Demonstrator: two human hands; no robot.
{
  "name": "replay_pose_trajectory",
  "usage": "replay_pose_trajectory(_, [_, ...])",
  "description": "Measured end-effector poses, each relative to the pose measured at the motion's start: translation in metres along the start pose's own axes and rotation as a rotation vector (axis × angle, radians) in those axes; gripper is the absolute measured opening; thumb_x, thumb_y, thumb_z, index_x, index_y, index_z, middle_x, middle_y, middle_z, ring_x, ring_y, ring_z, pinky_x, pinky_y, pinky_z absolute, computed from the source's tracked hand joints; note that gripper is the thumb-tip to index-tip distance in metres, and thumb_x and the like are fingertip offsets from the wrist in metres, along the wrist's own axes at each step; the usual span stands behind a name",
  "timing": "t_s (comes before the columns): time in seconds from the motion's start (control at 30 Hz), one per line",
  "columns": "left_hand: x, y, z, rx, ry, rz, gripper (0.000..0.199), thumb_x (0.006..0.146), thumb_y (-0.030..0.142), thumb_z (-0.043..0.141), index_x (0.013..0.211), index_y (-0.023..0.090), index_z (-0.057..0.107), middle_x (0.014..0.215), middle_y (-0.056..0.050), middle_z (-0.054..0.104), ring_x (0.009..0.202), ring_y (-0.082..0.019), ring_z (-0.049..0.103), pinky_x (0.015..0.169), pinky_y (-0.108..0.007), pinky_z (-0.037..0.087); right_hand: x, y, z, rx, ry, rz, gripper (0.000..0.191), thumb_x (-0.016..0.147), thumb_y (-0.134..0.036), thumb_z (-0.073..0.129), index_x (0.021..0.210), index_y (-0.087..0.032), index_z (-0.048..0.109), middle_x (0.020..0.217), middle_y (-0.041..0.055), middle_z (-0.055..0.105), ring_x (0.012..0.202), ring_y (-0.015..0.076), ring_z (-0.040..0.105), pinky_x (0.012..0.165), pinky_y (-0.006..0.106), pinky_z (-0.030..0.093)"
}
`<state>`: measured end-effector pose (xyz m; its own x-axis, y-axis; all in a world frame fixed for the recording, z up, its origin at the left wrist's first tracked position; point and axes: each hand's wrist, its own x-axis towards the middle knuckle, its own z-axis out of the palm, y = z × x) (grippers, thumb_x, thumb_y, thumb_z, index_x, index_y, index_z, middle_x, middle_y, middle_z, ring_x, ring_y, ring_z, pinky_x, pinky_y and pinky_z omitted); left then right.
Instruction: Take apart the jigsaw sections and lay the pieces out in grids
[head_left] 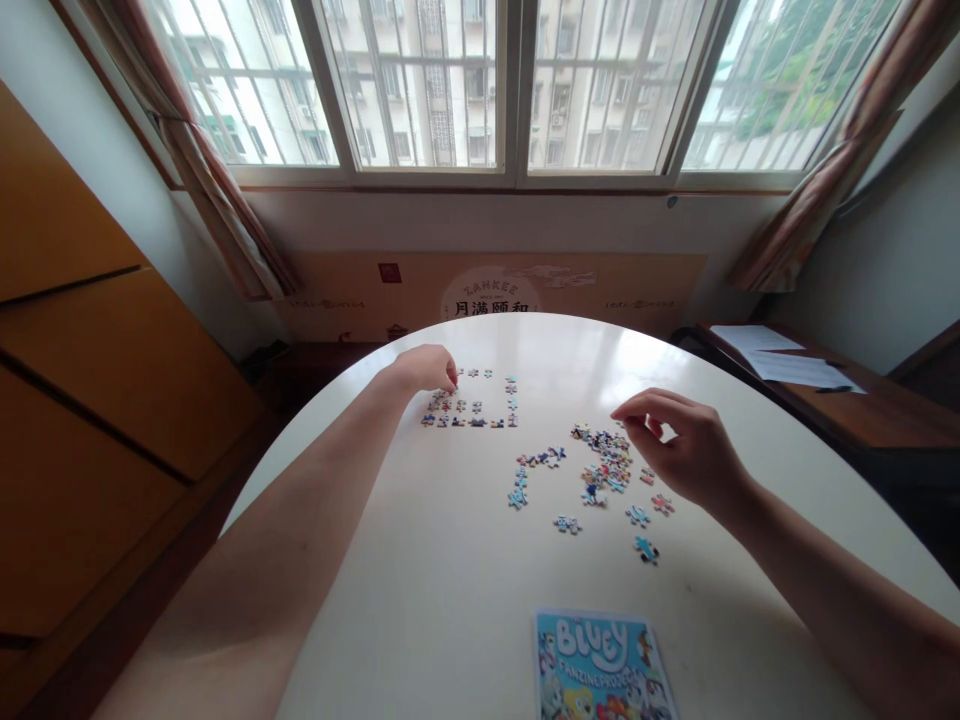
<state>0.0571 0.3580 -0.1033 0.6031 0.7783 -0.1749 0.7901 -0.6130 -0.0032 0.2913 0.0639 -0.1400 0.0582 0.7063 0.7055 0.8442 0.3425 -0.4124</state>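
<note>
the left hand rests over the far part of the white bench, its fingers bent down at the left side of a partly laid outline of puzzle pieces. thumb and fingertips come close together there, but whether they pinch a piece, i cannot tell. just right of these fingers runs a short top row; farther right is the outline's right-hand column. on the near side of the fingers lies the bottom row, with several inner pieces between it and the fingertips.

the right hand is raised above the bench, its fingers loosely curved and a small gap showing within the curl; i cannot tell whether the tips hold anything. just to the near side of those fingertips lies a mixed pile of pieces. left of the pile and nearer than the fingers is a bent chain of pieces, and nearer still a small cluster. a reddish piece and two bluish pieces lie on the near side of the right fingers.

well nearer than both sets of fingers, a blue picture sheet lettered "bluey" lies on the bench. far beyond the fingers are a window and, under it, a tan panel. well right of the right fingers, papers lie on a brown side table.
</note>
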Motion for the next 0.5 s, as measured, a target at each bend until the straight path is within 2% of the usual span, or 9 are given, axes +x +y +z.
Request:
replay_pose_trajectory(0.13, [-0.003, 0.003, -0.003, 0.004, -0.021, -0.013, 0.029, 0.065, 0.034, 0.076, 0.093, 0.027, 0.079, 0.104, -0.003, 0.075, 0.088, -0.019, 0.065, 0.071, -0.021, 0.045, 0.003, 0.008, -0.013, -0.079, 0.046, 0.037, 0.015, 0.084, -0.017, 0.057, 0.083, -0.022, 0.070, 0.077, 0.0030, 0.068, 0.065, 0.0162, 0.060, 0.056, 0.030, 0.047])
replay_pose_trajectory(0.27, [-0.003, 0.005, -0.006, 0.032, -0.022, -0.013, 0.031, 0.067, 0.033, 0.075, 0.097, 0.026, 0.078, 0.107, -0.003, 0.074, 0.091, -0.021, 0.066, 0.073, -0.023, 0.046, 0.005, 0.023, -0.023, -0.217, 0.033, 0.055, 0.017, 0.086, -0.019, 0.057, 0.089, -0.021, 0.073, 0.084, 0.0049, 0.072, 0.076, 0.0197, 0.065, 0.067, 0.034, 0.052])
replay_pose_trajectory(0.33, [-0.004, 0.008, -0.010, 0.029, 0.015, -0.012, 0.032, 0.068, 0.032, 0.075, 0.099, 0.026, 0.078, 0.110, -0.003, 0.073, 0.092, -0.021, 0.065, 0.073, -0.024, 0.045, 0.004, 0.031, -0.023, -0.256, -0.056, 0.084, 0.018, 0.087, -0.021, 0.058, 0.094, -0.022, 0.074, 0.089, 0.0052, 0.073, 0.082, 0.0208, 0.066, 0.072, 0.036, 0.052])
replay_pose_trajectory(0.4, [-0.008, 0.016, -0.018, 0.006, 0.070, -0.006, 0.032, 0.070, 0.031, 0.074, 0.101, 0.026, 0.077, 0.110, -0.003, 0.073, 0.091, -0.021, 0.065, 0.072, -0.024, 0.045, 0.002, 0.038, -0.021, -0.260, -0.204, 0.108, 0.017, 0.087, -0.025, 0.061, 0.097, -0.023, 0.076, 0.092, 0.0048, 0.074, 0.085, 0.0211, 0.066, 0.075, 0.037, 0.052])
replay_pose_trajectory(0.5, [-0.024, 0.040, -0.032, -0.044, 0.154, 0.074, 0.029, 0.075, 0.029, 0.071, 0.103, 0.025, 0.076, 0.106, -0.003, 0.073, 0.085, -0.019, 0.065, 0.071, -0.026, 0.044, -0.001, 0.042, -0.015, -0.227, -0.388, 0.140, 0.018, 0.089, -0.031, 0.063, 0.097, -0.025, 0.077, 0.091, 0.0044, 0.074, 0.082, 0.0195, 0.066, 0.071, 0.034, 0.051])
